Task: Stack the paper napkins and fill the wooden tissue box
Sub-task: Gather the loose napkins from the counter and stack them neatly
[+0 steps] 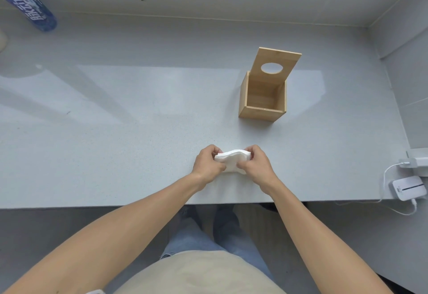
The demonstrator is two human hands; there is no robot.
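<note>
A stack of white paper napkins [232, 160] sits low over the grey table near its front edge. My left hand [207, 165] grips the stack's left end and my right hand [256, 163] grips its right end, so the stack bows upward between them. The wooden tissue box [261, 106] stands upright farther back and to the right, apart from my hands. Its hinged lid [275, 66], with an oval hole, is swung open and leans back. The inside of the box looks empty.
A blue labelled bottle [30, 4] lies at the far left corner. White chargers and cables [408, 187] sit at the table's right edge. The wall runs along the back and the right. The table's front edge [115, 207] is just below my wrists.
</note>
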